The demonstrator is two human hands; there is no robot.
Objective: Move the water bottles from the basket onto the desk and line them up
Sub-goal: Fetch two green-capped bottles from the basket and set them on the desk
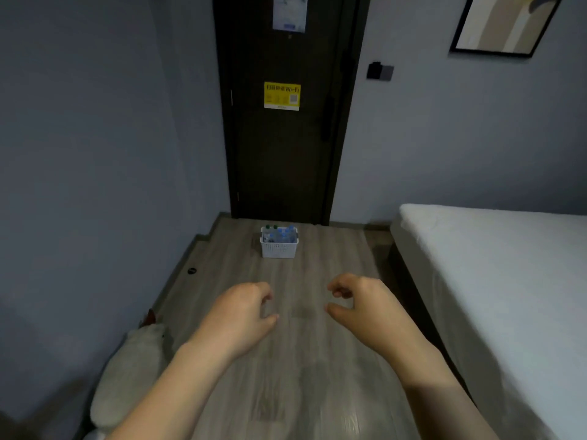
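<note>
**Bottles wait in the basket by the door**

A small white basket (279, 247) sits on the wood floor (317, 360) right in front of the dark door (282, 154). Water bottles (281, 235) stand inside it, some with blue caps and some with green. Both hands are held out over the floor, well apart from the basket. The left hand (241, 312) and the right hand (365, 306) have fingers curled loosely, with nothing in them. A white bed (495, 265) is on the right

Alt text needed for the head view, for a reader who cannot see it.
Two bare hands, left hand and right hand, reach out empty over a wood-look floor toward a white slotted plastic basket of clear water bottles standing before a dark door; a white-sheeted bed lies right.
</note>
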